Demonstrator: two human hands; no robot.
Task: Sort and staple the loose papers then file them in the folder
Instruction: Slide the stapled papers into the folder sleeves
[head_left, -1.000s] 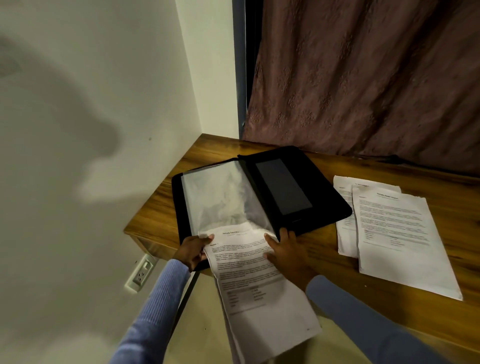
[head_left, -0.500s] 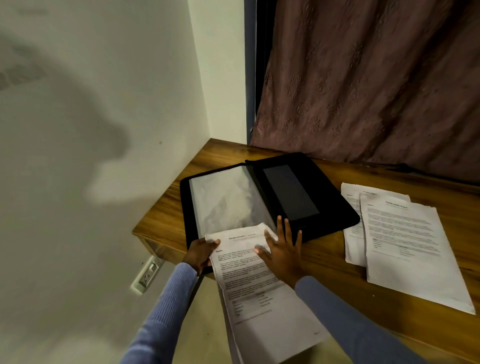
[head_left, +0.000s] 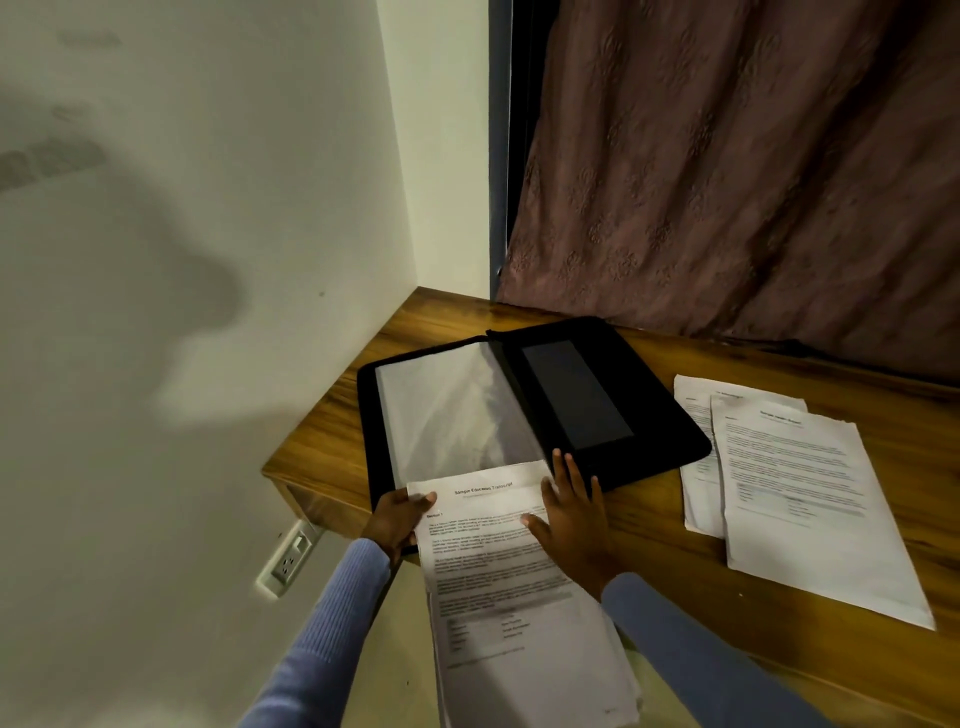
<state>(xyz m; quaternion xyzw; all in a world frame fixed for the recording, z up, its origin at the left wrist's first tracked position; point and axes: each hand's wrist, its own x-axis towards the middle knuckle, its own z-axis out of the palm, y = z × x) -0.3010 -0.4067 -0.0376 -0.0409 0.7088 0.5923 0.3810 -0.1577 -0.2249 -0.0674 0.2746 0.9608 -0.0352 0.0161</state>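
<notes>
We see a paper set (head_left: 498, 561) lying with its top edge over the near edge of the open folder (head_left: 613, 395) and its lower part hanging past the desk (head_left: 779, 649) edge toward us. Its heading reads "Sample Education Transcript", and a smaller line at the upper left looks like "Section 1"; the body text is too blurred to read. The left hand (head_left: 397, 522) grips the set's upper left corner, thumb on top of the sheet and fingers curled beneath it. The right hand (head_left: 569, 512) lies flat and wide on the set's upper right part, fingers straight and spread, their tips reaching onto the folder's near edge.

The folder is black and lies open on the desk. Its left half holds a clear sleeve (head_left: 452, 410) and its right half has a dark panel (head_left: 576, 395). To the right of the folder, just apart from it, two more papers (head_left: 800, 488) lie overlapped on the desk, and their headings are too small to read. Behind the folder hangs a brown curtain (head_left: 727, 156). Left of and below the folder, a wall socket (head_left: 288, 558) sits on the wall (head_left: 182, 260).
</notes>
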